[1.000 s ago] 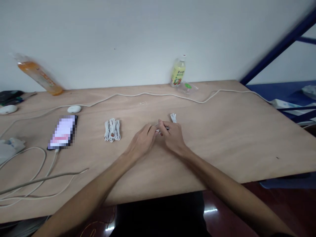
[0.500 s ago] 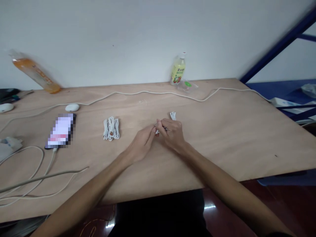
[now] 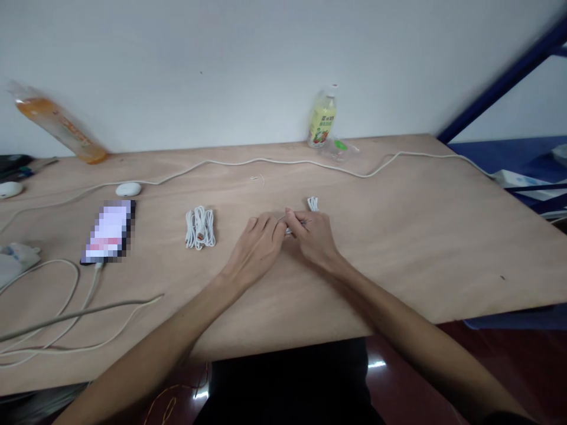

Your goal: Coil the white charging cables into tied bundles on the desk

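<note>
A white cable bundle [image 3: 313, 204] is held in my right hand [image 3: 312, 236], and its looped end sticks out past the far side of the fingers. My left hand [image 3: 259, 242] meets the right one at the thumbs, knuckles up. A thin strand [image 3: 282, 219] runs between the two pinched grips; whether it is a tie or part of the cable I cannot tell. Both hands are closed and hide most of the bundle. Left of them, several coiled white cables [image 3: 200, 228] lie side by side on the table [image 3: 274, 307].
A phone [image 3: 108, 230] with a charging cable lies at the left, near a white earphone-like case [image 3: 128, 189]. At the back stand a yellow-label bottle [image 3: 322, 121] and a leaning orange bottle [image 3: 62, 130]. A long white cable [image 3: 266, 160] crosses the table. Loose cables [image 3: 88, 310] lie front left.
My left hand has turned flatter, with its knuckles now spread toward the far side. The right hand stays closed on the cable bundle. The whole view has shifted slightly.
</note>
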A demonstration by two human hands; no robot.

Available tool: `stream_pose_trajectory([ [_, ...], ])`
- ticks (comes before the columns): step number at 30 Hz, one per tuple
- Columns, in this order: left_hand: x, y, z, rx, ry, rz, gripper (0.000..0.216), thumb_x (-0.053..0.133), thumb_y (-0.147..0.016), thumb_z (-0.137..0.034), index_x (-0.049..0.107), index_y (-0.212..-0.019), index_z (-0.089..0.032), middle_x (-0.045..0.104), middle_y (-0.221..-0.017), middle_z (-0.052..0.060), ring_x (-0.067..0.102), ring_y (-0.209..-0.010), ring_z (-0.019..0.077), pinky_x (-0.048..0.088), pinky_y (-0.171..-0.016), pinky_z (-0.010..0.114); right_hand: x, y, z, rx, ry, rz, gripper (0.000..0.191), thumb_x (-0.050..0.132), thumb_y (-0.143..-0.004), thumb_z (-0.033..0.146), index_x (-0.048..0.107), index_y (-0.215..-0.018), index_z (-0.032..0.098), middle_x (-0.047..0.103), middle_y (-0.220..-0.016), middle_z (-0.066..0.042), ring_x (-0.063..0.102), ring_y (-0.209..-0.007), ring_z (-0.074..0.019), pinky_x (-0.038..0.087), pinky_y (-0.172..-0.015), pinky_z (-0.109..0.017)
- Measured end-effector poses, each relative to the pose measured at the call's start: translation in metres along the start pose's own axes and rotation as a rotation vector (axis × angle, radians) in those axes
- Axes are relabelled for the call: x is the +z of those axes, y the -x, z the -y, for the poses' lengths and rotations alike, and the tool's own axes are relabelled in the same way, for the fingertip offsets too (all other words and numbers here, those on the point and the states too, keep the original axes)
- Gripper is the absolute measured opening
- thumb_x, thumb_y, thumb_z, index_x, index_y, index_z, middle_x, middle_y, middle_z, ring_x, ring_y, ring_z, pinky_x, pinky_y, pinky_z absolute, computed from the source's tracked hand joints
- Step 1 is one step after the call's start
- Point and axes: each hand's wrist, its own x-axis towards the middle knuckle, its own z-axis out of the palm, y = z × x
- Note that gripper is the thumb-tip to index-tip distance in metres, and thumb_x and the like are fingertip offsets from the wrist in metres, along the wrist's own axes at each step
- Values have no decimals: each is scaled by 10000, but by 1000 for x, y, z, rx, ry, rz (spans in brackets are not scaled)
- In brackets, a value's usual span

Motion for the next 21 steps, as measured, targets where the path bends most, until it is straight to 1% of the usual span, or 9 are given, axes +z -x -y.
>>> stream_pose_trajectory([
  [5, -4, -2, 5, -15, 48, 131, 232, 444, -1137, -178, 664, -1174, -116, 716, -983, 124, 618, -985, 310, 468, -844, 415, -1, -1, 1, -27, 14, 7, 588, 372, -1078, 511, 367, -554, 244, 390, -490, 18, 394, -515, -138, 294, -580, -315],
  [9, -9, -4, 6, -45, 31, 153, 265, 431, -1138, -188, 663, -1244, -116, 713, -1064, 156, 623, -1036, 328, 476, -860, 438, 0, 0, -3, -50, 47, 9, 594, 380, -1105, 493, 355, -565, 246, 420, -497, 14, 406, -514, -141, 323, -589, -312],
  [11, -8, -4, 6, -69, 36, 159, 276, 435, -1131, -182, 674, -1255, -118, 719, -1090, 172, 625, -1070, 344, 480, -878, 455, 1, 1, -7, -113, 76, -11, 575, 384, -1117, 440, 394, -577, 243, 462, -520, 9, 426, -519, -147, 343, -601, -314],
  [13, -5, -3, 7, -84, 80, 190, 298, 416, -1136, -196, 686, -1226, -110, 731, -1080, 181, 626, -1085, 354, 484, -896, 469, 2, 2, -11, -225, 125, -47, 545, 393, -1126, 386, 474, -609, 236, 532, -582, -9, 471, -556, -158, 365, -620, -317],
  [15, -2, -3, 7, -108, 173, 238, 341, 365, -1144, -205, 687, -1194, -103, 741, -1050, 184, 628, -1079, 356, 488, -902, 482, 2, 2, -13, -348, 190, -86, 503, 414, -1132, 339, 567, -666, 227, 598, -670, -34, 523, -618, -172, 386, -642, -318],
  [17, -2, -2, 6, -172, 324, 257, 377, 313, -1144, -206, 680, -1126, -119, 740, -1019, 179, 631, -1045, 345, 493, -908, 489, 2, 2, -16, -448, 258, -110, 461, 443, -1131, 287, 629, -715, 221, 630, -728, -51, 559, -672, -184, 402, -665, -319],
  [19, -5, -2, 4, -265, 543, 223, 411, 270, -1152, -242, 657, -1044, -158, 733, -992, 159, 637, -986, 319, 502, -908, 481, 2, 0, -17, -529, 324, -141, 451, 463, -1125, 245, 640, -711, 220, 626, -717, -51, 563, -684, -189, 398, -667, -325],
  [21, -10, -1, 1, -345, 805, 178, 452, 228, -1172, -329, 624, -996, -199, 729, -975, 119, 640, -907, 280, 519, -876, 443, 2, -2, -19, -606, 374, -174, 472, 474, -1123, 230, 619, -674, 222, 603, -667, -39, 544, -655, -184, 373, -645, -332],
])
